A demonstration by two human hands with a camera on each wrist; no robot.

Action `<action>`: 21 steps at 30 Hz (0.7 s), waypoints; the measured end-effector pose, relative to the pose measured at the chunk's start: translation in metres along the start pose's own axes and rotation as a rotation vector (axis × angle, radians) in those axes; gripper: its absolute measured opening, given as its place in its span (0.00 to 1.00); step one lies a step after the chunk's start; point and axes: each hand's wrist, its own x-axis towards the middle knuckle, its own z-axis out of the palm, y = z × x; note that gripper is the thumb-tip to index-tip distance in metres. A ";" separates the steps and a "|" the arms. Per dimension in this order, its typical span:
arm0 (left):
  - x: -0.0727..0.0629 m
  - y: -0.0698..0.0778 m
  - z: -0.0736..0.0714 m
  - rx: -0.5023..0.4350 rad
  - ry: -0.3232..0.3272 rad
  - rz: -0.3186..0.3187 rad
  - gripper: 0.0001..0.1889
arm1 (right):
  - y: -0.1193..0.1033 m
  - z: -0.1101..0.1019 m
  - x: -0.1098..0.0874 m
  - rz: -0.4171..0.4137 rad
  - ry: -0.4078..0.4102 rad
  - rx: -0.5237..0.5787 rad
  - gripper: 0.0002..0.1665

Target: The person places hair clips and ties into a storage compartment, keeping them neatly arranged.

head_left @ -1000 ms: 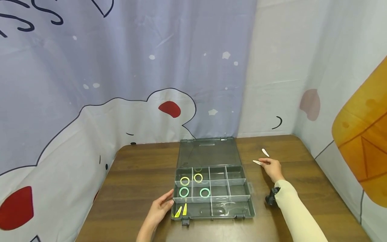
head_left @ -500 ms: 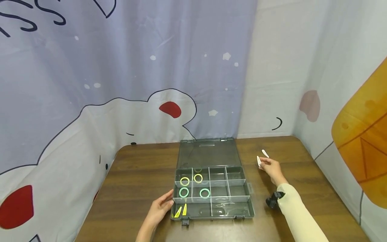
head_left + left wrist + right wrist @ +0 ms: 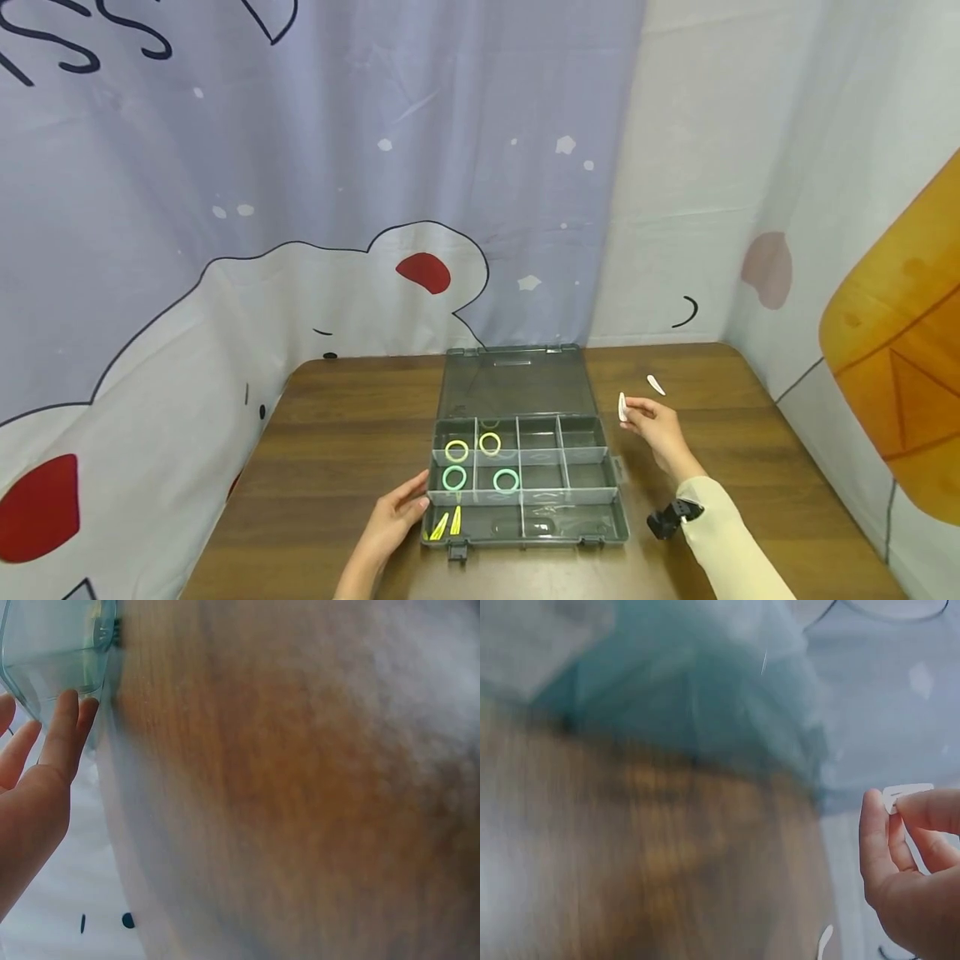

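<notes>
In the head view a grey see-through compartment box (image 3: 540,518) lies with its lid raised back. My left hand (image 3: 392,518) rests its fingertips against the box's left side; in the left wrist view the fingers (image 3: 60,739) look nearly straight. To the right of the box my right hand (image 3: 657,429) pinches a white hair clip (image 3: 622,407) between thumb and fingers, above the table. A second white hair clip (image 3: 656,384) lies on the table behind that hand. Yellow hair clips (image 3: 455,521) lie in the front-left compartment. Yellow hair ties (image 3: 456,451) and green hair ties (image 3: 506,481) occupy compartments at the left.
The lid (image 3: 514,383) leans back toward the curtain (image 3: 540,192) behind the wooden table (image 3: 345,433). Latches (image 3: 457,550) stick out at the box's front edge. A black wrist camera (image 3: 672,518) sits on the right wrist.
The right hand has turned the white hair clip from lying sideways to upright and carried it left, toward the box. The left hand stays at the box's side.
</notes>
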 end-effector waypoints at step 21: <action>0.000 0.001 -0.002 0.049 -0.006 0.008 0.26 | -0.019 0.098 -0.049 -0.126 -0.212 -0.004 0.14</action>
